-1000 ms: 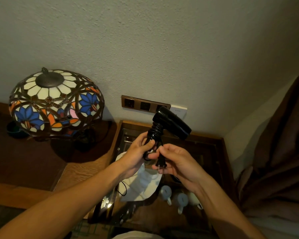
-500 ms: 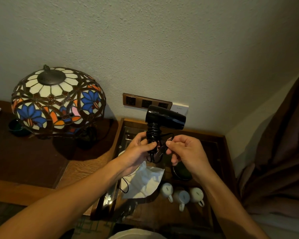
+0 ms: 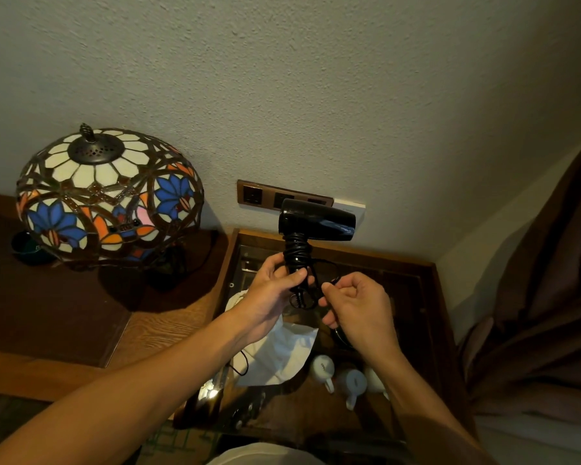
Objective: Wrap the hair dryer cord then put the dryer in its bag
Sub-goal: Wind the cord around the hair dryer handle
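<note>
Above glass table (image 3: 426, 273), dryer (image 3: 316, 219) handle stays gripped by left hand (image 3: 269, 293); cord (image 3: 326, 263) now pinched lower by right hand (image 3: 359, 307).

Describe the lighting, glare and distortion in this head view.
Head view: dim, warm light; glossy highlights on the hair dryer; the stained-glass lamp throws a dark shadow on the desk; the glass tabletop shows faint reflections; wide-angle bending toward the edges; the centre looks sharp.

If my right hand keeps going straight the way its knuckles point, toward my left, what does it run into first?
Most likely the hair dryer handle wrapped in cord, which the left hand grips. The right hand sits just beside it, pinching the cord's loose end. Depth is hard to judge from one view, so it might meet the left fingers first.
</note>
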